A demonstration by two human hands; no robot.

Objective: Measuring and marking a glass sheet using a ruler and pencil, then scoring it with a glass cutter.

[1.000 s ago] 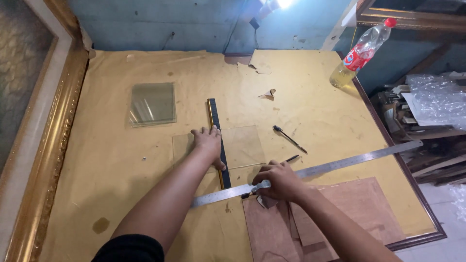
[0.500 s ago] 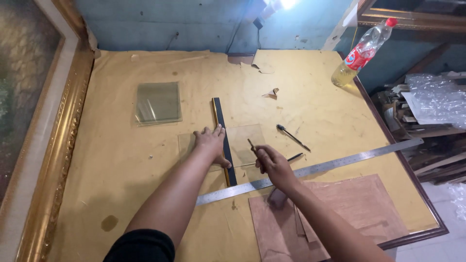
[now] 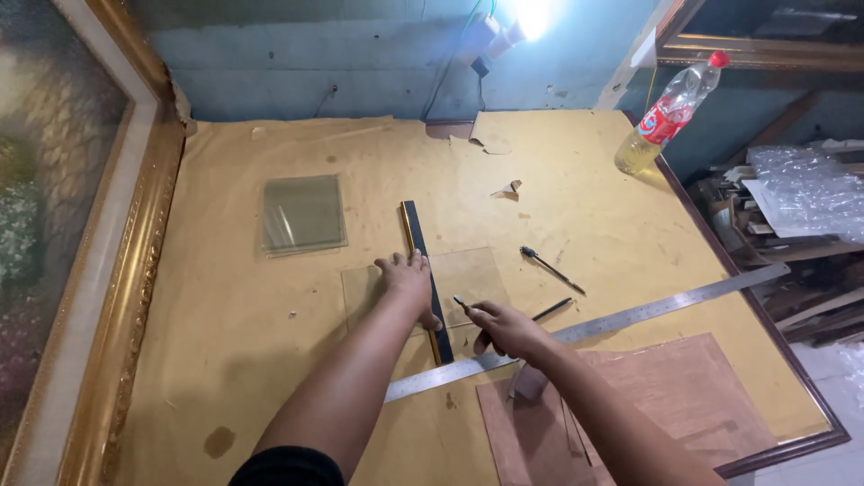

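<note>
Left hand (image 3: 409,283) pressed flat, fingers spread, on a black-and-gold straight strip (image 3: 425,274) at centre frame, pinning it against a clear glass pane (image 3: 468,274) lying on the tan table (image 3: 225,360). Right hand (image 3: 506,328) just right of it, closed around a thin cutting tool (image 3: 462,304), tip pointing up-left onto the pane close beside the strip's right edge. Long steel ruler (image 3: 630,317) running diagonally from lower centre to the right edge, passing under the right wrist. Second small glass square (image 3: 302,214) lying apart in the upper left of centre. Two slim dark tools (image 3: 551,270) resting right of the pane. Brown board (image 3: 648,405) at lower right. Plastic bottle (image 3: 670,112) with red cap standing at upper right. Gilded frame (image 3: 135,270) along the left edge.
</note>
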